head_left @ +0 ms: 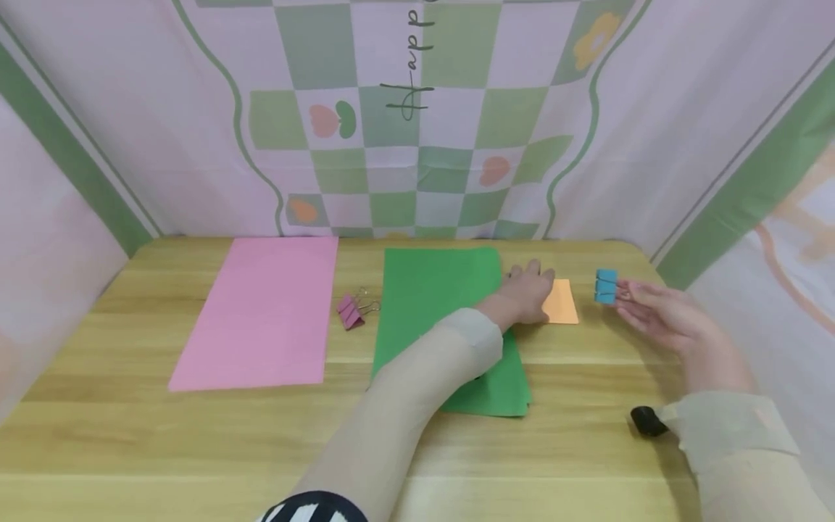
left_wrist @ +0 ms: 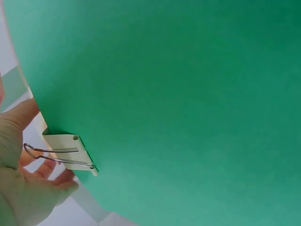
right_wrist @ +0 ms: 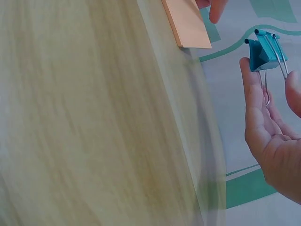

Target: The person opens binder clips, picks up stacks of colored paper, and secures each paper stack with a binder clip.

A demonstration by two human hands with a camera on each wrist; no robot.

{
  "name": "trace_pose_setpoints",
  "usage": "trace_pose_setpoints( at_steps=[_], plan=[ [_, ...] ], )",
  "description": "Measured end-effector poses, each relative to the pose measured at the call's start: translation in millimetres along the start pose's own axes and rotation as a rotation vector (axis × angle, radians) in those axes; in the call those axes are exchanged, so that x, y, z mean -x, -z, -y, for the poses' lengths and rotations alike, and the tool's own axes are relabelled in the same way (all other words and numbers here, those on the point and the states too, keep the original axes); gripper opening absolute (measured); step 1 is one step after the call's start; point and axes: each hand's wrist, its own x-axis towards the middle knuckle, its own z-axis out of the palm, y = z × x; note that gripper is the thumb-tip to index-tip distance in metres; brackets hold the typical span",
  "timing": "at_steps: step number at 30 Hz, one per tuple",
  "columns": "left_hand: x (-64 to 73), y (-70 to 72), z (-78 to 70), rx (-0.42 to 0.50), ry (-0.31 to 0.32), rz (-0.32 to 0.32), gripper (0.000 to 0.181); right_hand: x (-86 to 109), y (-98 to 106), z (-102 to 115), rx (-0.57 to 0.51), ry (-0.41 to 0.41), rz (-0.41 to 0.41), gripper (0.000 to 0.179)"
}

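Note:
My left hand [head_left: 527, 293] grips the left part of an orange sticky-note pad [head_left: 562, 303], thumb at its near edge and fingers at the far one. In the right wrist view the pad [right_wrist: 188, 23] overlaps the table's far edge. My right hand [head_left: 662, 312] pinches a blue binder clip [head_left: 606, 286] by its wire handles, above the table's right side. The right wrist view shows this clip [right_wrist: 268, 51] at the fingertips. A white binder clip [left_wrist: 70, 150] sits on the edge of the green paper [left_wrist: 178, 103] in the left wrist view, overlapping my left hand.
Green sheets [head_left: 430, 283] lie slightly fanned at the middle of the wooden table [head_left: 215, 449], under my left forearm. A pink binder clip [head_left: 351, 312] rests to their left, beside a pink sheet [head_left: 267, 312]. A patterned curtain [head_left: 417, 167] hangs behind the table.

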Motion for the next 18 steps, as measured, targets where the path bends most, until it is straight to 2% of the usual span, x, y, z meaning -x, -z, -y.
trace_pose_setpoints(
  at_steps=[4, 8, 12, 16, 18],
  plan=[
    [-1.0, 1.2, 2.5, 0.067, -0.007, -0.014, 0.082, -0.5, -1, -1, -0.001, -0.005, -0.011, 0.036],
    [-2.0, 3.5, 5.4, 0.123, -0.005, -0.049, 0.059, -1.1, -1, -3, 0.019, -0.002, 0.001, 0.037],
    [-2.0, 6.4, 8.9, 0.131, -0.025, -0.07, 0.039, -1.3, -1, -6, 0.031, 0.01, 0.015, 0.038],
    [-1.7, 9.9, 11.4, 0.267, -0.021, -0.059, 0.032, 0.0, 1, -7, 0.031, 0.015, 0.024, 0.038],
    [-1.5, 11.9, 11.9, 0.356, -0.007, -0.054, 0.035, 1.0, 3, -8, 0.036, 0.018, 0.026, 0.038]
  ],
)
